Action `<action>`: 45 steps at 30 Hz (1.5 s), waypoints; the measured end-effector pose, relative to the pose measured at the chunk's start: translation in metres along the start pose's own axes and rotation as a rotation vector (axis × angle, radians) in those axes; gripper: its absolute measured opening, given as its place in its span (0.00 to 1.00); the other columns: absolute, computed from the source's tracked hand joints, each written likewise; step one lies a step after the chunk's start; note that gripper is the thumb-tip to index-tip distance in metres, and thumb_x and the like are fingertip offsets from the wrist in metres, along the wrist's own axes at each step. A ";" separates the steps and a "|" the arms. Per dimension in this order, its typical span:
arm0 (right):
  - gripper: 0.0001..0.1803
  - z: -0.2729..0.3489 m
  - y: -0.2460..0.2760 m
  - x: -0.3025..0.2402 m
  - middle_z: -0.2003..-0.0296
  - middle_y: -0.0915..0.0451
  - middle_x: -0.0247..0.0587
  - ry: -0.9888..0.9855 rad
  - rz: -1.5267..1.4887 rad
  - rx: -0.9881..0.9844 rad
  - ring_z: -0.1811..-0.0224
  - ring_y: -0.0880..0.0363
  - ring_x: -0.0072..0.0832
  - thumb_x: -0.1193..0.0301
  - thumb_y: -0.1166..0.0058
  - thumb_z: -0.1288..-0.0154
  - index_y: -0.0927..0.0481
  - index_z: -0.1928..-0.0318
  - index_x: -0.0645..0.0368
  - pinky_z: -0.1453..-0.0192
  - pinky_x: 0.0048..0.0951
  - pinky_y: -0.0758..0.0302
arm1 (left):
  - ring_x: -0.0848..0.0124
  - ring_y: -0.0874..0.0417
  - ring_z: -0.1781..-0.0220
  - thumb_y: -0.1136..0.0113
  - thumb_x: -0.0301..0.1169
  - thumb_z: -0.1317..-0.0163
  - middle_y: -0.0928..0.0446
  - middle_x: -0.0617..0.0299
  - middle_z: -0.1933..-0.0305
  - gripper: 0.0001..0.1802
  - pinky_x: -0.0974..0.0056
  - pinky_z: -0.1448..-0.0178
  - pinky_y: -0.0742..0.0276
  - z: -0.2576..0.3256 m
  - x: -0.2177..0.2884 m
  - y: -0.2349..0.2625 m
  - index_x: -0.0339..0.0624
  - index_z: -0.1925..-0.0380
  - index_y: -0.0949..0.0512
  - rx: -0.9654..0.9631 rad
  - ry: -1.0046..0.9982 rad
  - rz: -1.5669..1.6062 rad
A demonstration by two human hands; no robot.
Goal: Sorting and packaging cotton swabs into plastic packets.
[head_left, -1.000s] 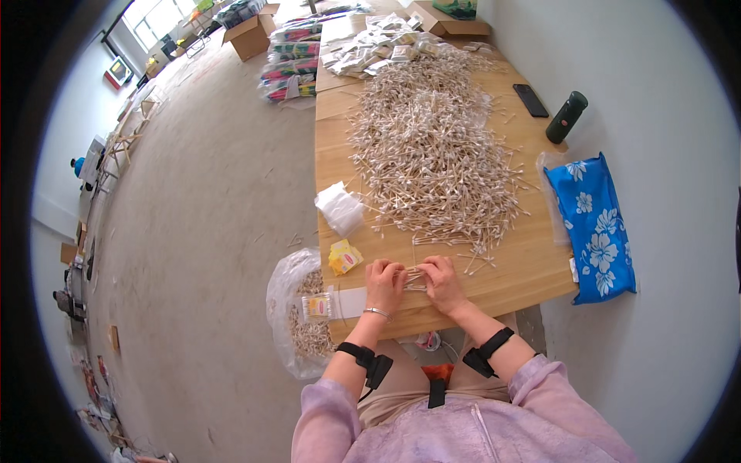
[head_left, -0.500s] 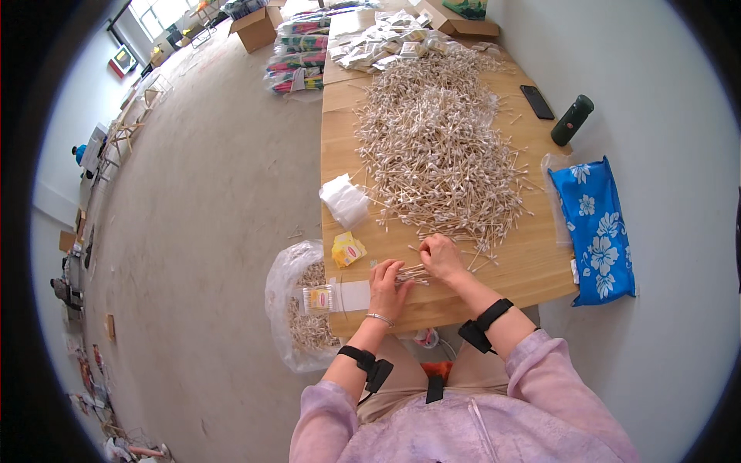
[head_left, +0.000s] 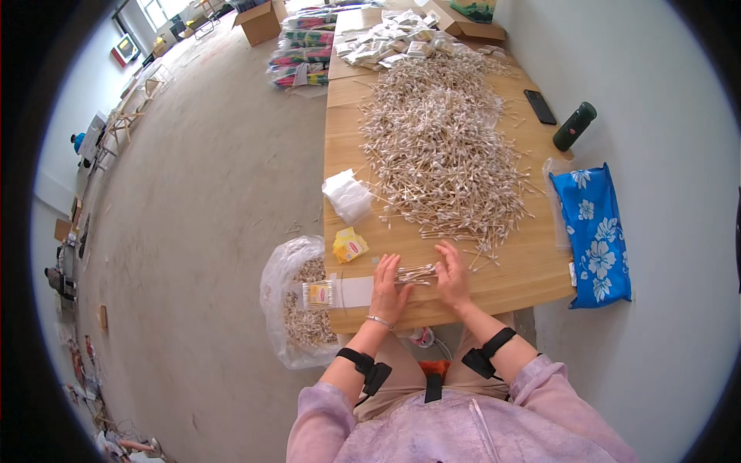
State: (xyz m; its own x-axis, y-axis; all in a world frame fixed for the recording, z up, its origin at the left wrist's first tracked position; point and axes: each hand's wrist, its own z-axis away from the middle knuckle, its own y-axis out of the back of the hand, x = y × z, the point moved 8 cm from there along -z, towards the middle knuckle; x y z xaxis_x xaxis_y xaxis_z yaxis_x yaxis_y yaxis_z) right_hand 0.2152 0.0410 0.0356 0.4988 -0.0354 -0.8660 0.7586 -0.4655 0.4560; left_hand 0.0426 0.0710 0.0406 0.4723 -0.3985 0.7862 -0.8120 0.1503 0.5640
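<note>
Wooden surface (head_left: 345, 123): bracketing swabs (head_left: 418, 273) between loosely spread left hand (head_left: 387, 293) and right hand (head_left: 453, 285); showing filled packet (head_left: 317, 295), but large heap (head_left: 440, 154) loose.

The window (head_left: 158, 11) glares; edges curve into black.

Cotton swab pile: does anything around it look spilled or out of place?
A few thin sticks, probably swabs, lie on the floor left of the table, as if dropped. Stray swabs also fringe the pile.
</note>
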 end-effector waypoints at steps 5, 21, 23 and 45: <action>0.30 0.020 -0.041 -0.023 0.32 0.42 0.53 0.076 -0.194 -0.272 0.27 0.49 0.47 0.80 0.57 0.41 0.38 0.36 0.66 0.24 0.37 0.52 | 0.50 0.38 0.30 0.37 0.17 0.52 0.33 0.48 0.37 0.36 0.54 0.29 0.39 -0.003 0.001 -0.006 0.38 0.39 0.35 0.005 -0.007 0.063; 0.49 0.028 -0.070 -0.035 0.28 0.53 0.51 0.441 0.794 -0.505 0.24 0.62 0.44 0.43 0.52 0.39 0.50 0.30 0.65 0.23 0.47 0.64 | 0.66 0.26 0.39 0.50 0.17 0.38 0.28 0.54 0.42 0.22 0.65 0.36 0.30 0.027 -0.055 0.027 0.34 0.42 0.32 0.156 0.353 0.507; 0.48 0.036 -0.068 -0.036 0.28 0.54 0.53 0.450 0.794 -0.539 0.24 0.63 0.44 0.44 0.54 0.37 0.50 0.30 0.66 0.23 0.47 0.65 | 0.67 0.25 0.40 0.50 0.17 0.38 0.27 0.54 0.43 0.21 0.65 0.37 0.29 0.037 -0.056 0.033 0.34 0.43 0.31 0.146 0.373 0.481; 0.23 0.036 0.013 -0.003 0.43 0.31 0.58 0.110 -0.020 -0.326 0.36 0.37 0.48 0.70 0.49 0.41 0.29 0.45 0.67 0.31 0.40 0.40 | 0.72 0.19 0.69 0.41 0.29 0.40 0.20 0.60 0.66 0.14 0.70 0.67 0.22 0.359 -0.181 0.194 0.35 0.54 0.23 0.052 1.069 -0.005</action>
State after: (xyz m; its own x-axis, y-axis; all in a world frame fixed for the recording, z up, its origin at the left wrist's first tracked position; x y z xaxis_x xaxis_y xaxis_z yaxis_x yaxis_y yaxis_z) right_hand 0.2086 0.0029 0.0370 0.5116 0.0744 -0.8560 0.8536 -0.1578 0.4964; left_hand -0.3237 -0.1525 -0.0828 0.5105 0.6043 0.6117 -0.8109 0.1018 0.5762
